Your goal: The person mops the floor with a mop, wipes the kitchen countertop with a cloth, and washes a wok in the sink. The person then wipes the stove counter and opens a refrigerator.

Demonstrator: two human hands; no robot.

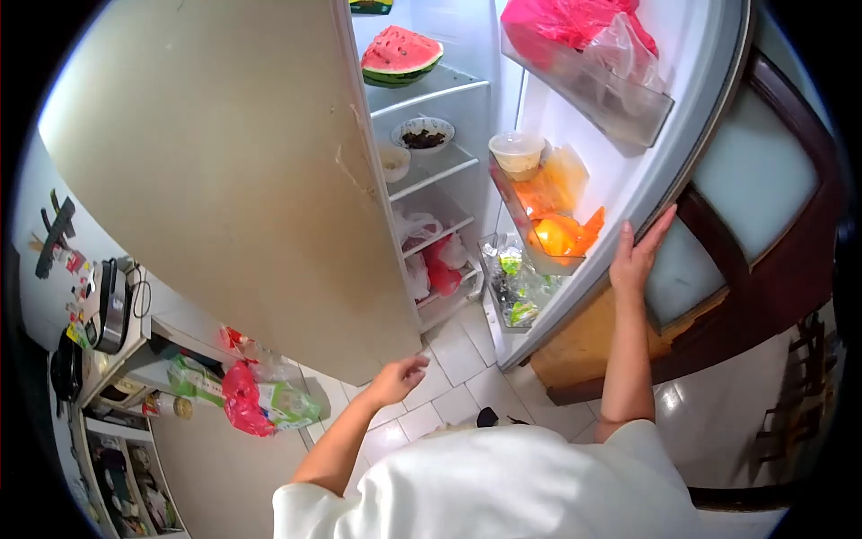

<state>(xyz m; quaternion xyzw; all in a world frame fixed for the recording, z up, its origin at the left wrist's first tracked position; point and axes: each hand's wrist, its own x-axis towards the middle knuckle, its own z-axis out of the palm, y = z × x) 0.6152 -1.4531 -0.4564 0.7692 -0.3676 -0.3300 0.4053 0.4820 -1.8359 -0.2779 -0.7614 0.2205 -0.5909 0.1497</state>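
The right fridge door (620, 171) stands open, and my right hand (636, 256) lies against its outer edge with the fingers spread. My left hand (400, 379) is in the air just below the left fridge door (242, 180), its fingers curled; whether it holds anything is too small to tell. On the upper inside shelf sits a cut watermelon (400, 56). Below it are a bowl of dark food (424, 134) and a smaller bowl (394, 163). The door racks hold a pink bag (575, 20), a lidded tub (517, 154) and an orange bag (558, 235).
A brown wooden door with glass panes (754, 162) stands behind the fridge door at the right. At the left, a counter (117, 355) bears a dark appliance (111, 305), with a red bag (244, 400) nearby. The floor is tiled (453, 346).
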